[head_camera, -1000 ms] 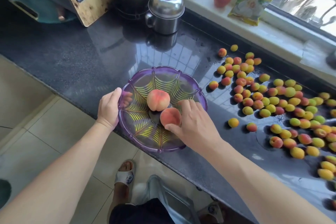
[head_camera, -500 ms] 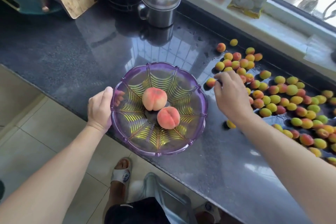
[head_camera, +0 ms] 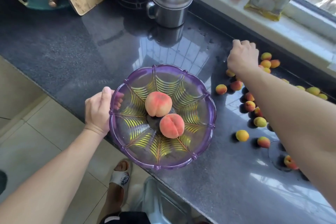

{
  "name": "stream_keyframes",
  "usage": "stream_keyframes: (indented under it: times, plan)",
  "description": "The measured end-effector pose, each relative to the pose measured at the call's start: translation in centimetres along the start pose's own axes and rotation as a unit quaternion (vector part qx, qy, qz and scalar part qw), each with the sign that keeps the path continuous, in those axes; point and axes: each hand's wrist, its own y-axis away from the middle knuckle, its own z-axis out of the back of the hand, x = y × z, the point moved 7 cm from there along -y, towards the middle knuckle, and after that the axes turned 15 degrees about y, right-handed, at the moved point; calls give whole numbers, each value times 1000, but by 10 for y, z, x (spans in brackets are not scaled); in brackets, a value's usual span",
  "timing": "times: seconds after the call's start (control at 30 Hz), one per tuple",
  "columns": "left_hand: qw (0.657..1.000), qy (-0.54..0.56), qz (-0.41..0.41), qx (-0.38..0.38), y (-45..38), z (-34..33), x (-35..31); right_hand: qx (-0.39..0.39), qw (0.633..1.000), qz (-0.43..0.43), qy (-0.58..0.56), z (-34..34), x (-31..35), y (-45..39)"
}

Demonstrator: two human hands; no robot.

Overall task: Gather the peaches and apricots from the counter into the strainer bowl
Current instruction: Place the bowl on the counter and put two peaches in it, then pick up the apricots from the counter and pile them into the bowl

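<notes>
Apricots (head_camera: 249, 106) lie at three o'clock from the bowl (head_camera: 209, 96) — under the right hand (head_camera: 242, 56), grip unclear; left hand (head_camera: 98, 110) grips the rim.

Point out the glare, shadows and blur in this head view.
Head view: window grid glare on the dark counter behind the strainer bowl; apricots cast short shadows toward the left; right hand slightly motion-blurred; left hand and peaches sharp; wide-angle bending at edges.

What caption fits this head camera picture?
Left hand grips the purple strainer bowl; right hand reaches over the apricots.
</notes>
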Motion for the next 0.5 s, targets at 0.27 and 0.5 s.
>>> stream_keyframes:
  times: [0.27,0.5]
  plan:
    - [1000,-10,3,-1,0,1,0,-16,999,-27,-29,-4,0,-4]
    - [1000,-19,2,0,0,0,-3,-14,1000,10,-17,-3,0,-10]
